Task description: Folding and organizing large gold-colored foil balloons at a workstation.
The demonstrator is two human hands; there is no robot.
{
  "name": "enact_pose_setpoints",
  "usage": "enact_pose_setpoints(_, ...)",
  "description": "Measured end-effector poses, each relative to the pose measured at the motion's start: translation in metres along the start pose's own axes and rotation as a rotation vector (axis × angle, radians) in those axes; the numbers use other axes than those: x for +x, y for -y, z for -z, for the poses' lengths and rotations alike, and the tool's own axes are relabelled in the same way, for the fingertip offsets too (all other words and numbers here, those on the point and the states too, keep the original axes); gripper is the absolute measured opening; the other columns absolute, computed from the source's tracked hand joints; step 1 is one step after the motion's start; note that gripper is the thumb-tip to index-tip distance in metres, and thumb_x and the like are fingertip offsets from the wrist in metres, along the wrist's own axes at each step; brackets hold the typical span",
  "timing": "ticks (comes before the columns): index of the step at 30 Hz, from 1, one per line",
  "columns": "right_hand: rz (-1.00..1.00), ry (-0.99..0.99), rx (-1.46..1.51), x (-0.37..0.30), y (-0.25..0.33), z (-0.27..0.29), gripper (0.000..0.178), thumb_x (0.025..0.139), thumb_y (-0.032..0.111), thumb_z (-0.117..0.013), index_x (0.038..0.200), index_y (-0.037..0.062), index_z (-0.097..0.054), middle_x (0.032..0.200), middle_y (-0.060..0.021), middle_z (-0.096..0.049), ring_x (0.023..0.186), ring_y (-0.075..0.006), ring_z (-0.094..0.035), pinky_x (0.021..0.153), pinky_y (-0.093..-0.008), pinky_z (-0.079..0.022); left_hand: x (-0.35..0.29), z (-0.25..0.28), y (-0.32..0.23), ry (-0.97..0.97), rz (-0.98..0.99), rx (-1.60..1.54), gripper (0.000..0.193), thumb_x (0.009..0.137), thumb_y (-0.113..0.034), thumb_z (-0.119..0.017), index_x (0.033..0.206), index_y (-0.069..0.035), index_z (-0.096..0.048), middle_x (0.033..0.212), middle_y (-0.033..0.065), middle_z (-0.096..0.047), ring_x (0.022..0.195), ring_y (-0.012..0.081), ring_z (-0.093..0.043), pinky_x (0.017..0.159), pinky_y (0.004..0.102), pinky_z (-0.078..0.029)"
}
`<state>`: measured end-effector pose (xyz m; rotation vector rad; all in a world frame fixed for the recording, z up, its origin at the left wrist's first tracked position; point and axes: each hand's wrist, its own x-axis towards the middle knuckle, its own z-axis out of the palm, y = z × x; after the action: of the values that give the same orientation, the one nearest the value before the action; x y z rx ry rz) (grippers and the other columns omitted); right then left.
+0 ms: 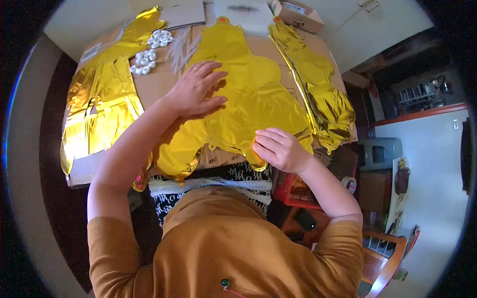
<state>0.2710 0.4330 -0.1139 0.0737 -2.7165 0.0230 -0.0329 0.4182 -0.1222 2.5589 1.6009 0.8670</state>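
A flat, uninflated gold foil balloon (pixel 248 89) lies in the middle of the cardboard-covered table, its lobed lower edge hanging toward me. My left hand (pixel 196 89) is over its left part, fingers spread, gripping nothing. At the lower edge, my right hand (pixel 282 151) pinches a small lobe of the same balloon between thumb and fingers; the fingertips are partly hidden. More flat gold foil pieces (pixel 107 94) lie to the left. Another crumpled gold foil balloon (pixel 320 74) is at the right.
White coiled bundles (pixel 145 60) and thin translucent strips (pixel 180 52) lie on the cardboard (pixel 154 87) left of centre. A small open box (pixel 298 16) stands at the far right. White strands (pixel 208 186) cross my lap. Beside me are a red crate (pixel 285 196) and a wooden chair (pixel 397 253).
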Motion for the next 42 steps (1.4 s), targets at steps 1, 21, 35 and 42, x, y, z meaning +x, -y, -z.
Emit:
enact_pose_setpoints(1,-0.007,0.006,0.006,-0.002,0.000,0.000,0.020,0.074,0.008,-0.062,0.093,0.0012,-0.062,0.096,-0.0118,-0.062,0.093,-0.0267,-0.063,0.082,-0.0368,-0.052,0.000,0.001,-0.005,-0.011,-0.002,-0.011,0.060,0.073,-0.035,-0.069,0.120,-0.004,-0.051,0.125,0.0205,-0.047,0.118,0.0399,-0.043,0.099,0.0473,-0.036)
enact_pose_setpoints(21,-1.709,-0.683,1.118,-0.065,0.076,-0.016,0.037,0.090,0.037,-0.058,0.099,0.0008,-0.060,0.083,-0.0091,-0.065,0.065,-0.0154,-0.063,0.057,-0.0244,-0.045,-0.012,0.001,-0.034,0.133,-0.076,-0.080,0.054,0.071,-0.034,-0.070,0.115,-0.005,-0.055,0.115,0.0140,-0.051,0.111,0.0340,-0.047,0.095,0.0434,-0.038)
enact_pose_setpoints(35,-1.639,-0.631,0.666,-0.040,0.058,-0.004,0.020,0.084,0.016,-0.067,0.091,-0.0021,-0.064,0.077,-0.0057,-0.065,0.053,-0.0091,-0.057,0.047,-0.0223,-0.045,-0.024,0.003,-0.037,0.114,-0.106,-0.078,0.060,0.070,-0.036,-0.071,0.118,-0.004,-0.053,0.117,0.0173,-0.051,0.113,0.0370,-0.047,0.096,0.0455,-0.038)
enact_pose_setpoints(42,-1.599,-0.700,0.741,-0.042,0.060,-0.010,0.019,0.084,0.014,-0.066,0.090,-0.0032,-0.062,0.076,-0.0063,-0.065,0.056,-0.0105,-0.059,0.049,-0.0229,-0.047,-0.026,0.002,-0.039,0.148,-0.080,-0.119,0.060,0.071,-0.036,-0.071,0.119,-0.005,-0.054,0.119,0.0170,-0.050,0.115,0.0374,-0.046,0.097,0.0457,-0.037)
